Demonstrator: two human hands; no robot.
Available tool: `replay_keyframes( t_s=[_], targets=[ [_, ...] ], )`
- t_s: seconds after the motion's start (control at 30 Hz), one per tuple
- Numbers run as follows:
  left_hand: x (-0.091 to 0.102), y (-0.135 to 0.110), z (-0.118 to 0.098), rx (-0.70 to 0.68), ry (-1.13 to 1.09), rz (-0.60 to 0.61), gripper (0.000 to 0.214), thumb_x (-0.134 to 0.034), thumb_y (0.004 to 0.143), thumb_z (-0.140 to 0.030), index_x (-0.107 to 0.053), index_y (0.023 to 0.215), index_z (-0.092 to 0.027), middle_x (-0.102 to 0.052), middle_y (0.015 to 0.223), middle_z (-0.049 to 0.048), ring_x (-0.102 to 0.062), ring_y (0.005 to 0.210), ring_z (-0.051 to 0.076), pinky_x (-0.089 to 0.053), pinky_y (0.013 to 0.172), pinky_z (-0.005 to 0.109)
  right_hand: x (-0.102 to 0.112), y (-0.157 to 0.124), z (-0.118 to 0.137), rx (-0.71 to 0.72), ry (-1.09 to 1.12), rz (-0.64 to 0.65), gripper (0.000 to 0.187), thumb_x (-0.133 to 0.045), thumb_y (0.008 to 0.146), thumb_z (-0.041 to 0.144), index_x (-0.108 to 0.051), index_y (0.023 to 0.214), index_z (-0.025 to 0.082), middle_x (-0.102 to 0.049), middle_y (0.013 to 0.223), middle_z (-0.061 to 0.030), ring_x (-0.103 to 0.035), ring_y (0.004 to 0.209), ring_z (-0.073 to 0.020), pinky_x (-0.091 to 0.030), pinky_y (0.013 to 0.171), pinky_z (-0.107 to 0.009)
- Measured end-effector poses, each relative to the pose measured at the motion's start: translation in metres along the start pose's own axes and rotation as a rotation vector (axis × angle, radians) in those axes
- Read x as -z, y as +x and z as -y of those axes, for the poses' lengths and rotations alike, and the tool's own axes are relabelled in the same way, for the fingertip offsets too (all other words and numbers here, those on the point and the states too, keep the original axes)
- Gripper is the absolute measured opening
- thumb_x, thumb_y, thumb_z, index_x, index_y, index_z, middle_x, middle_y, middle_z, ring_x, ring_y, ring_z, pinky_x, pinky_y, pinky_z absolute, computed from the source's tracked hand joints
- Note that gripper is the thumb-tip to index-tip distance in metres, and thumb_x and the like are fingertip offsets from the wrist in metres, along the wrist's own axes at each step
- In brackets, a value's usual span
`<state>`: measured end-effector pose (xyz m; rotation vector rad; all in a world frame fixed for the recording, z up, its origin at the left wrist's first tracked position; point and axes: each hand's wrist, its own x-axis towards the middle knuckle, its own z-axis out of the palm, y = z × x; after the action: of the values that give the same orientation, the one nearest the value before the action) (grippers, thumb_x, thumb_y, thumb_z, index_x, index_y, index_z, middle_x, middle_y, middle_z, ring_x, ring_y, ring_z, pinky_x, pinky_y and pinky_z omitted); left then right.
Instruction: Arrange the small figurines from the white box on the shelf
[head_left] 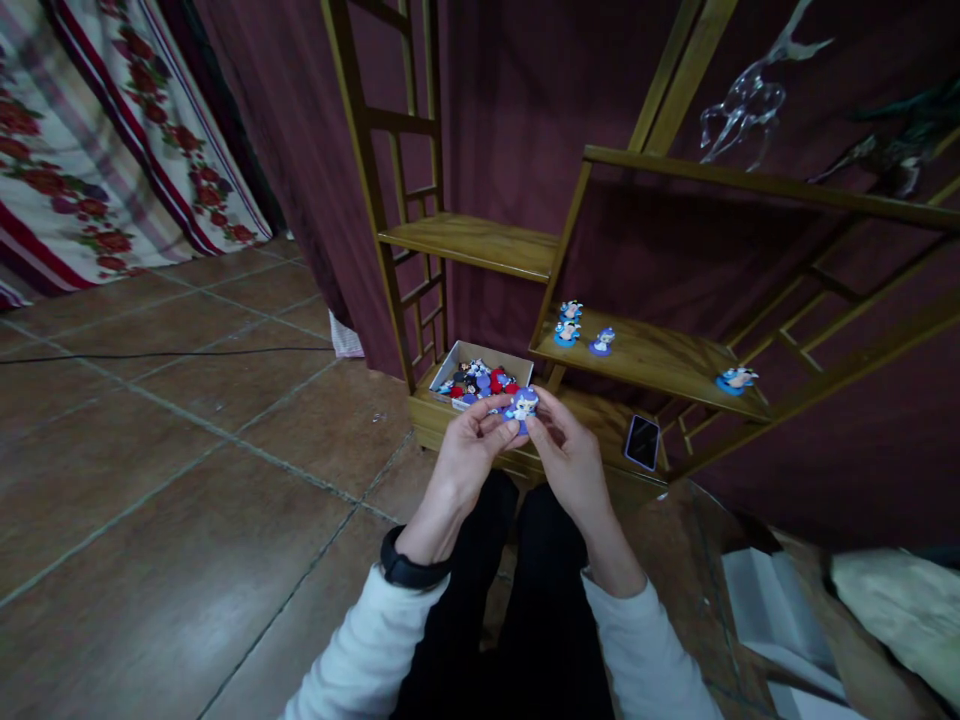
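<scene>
A small purple-and-white figurine [523,404] on a purple base is held between both hands, upright. My left hand [474,442] pinches it from the left with thumb and fingers. From the right, my right hand [568,450] grips the same figurine. Just beyond my left hand, a white box [517,362] holds several mixed figurines in red, black, white and purple. On the wooden shelf [652,355] ahead stand a similar purple figurine [602,341], two blue-and-white figurines, one in front [567,333] and one behind [571,310], and another blue one [736,379] at the right end.
A phone [643,442] lies on the lower board, right of my hands. Above it, a clear glass deer [750,100] and a dark figure [892,150] stand on the upper shelf. White boxes [780,610] sit on the floor at right. A black cable [165,354] crosses the tiles.
</scene>
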<state>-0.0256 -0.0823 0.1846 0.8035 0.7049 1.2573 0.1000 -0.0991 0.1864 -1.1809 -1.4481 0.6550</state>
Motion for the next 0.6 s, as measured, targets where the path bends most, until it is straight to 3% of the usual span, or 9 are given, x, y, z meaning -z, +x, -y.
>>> replay_keyframes(
  t_s=[0.13,0.27,0.6],
  targets=[
    [-0.004,-0.002,-0.004,-0.011,-0.031,0.041,0.039,-0.075,0.064,-0.019,-0.063,0.101,-0.013,-0.069,0.096,0.0073,-0.065,0.083,0.015,-0.053,0.079,0.030,0.003,0.000,0.011,0.029,-0.006,-0.045,0.036,-0.051,0.085,0.030,-0.054,0.120,0.029,-0.058,0.123,-0.0021,-0.054,0.112,-0.0202,-0.042,0.096,-0.038],
    [-0.005,-0.002,-0.004,0.002,-0.076,0.045,0.042,-0.076,0.063,-0.020,-0.063,0.103,-0.014,-0.069,0.099,0.0089,-0.065,0.086,0.018,-0.052,0.082,0.033,0.004,0.001,0.006,0.035,-0.021,-0.075,0.026,-0.050,0.085,0.029,-0.062,0.107,0.024,-0.063,0.112,-0.0043,-0.058,0.103,-0.0194,-0.044,0.091,-0.036],
    [-0.004,0.002,0.006,0.077,-0.065,0.026,0.047,-0.078,0.059,-0.017,-0.064,0.103,-0.013,-0.070,0.094,0.0078,-0.066,0.081,0.016,-0.052,0.081,0.031,0.003,0.003,-0.013,-0.115,-0.001,-0.104,0.024,-0.057,0.079,0.035,-0.064,0.095,0.020,-0.068,0.095,-0.0058,-0.063,0.087,-0.0202,-0.049,0.081,-0.035]
  ],
)
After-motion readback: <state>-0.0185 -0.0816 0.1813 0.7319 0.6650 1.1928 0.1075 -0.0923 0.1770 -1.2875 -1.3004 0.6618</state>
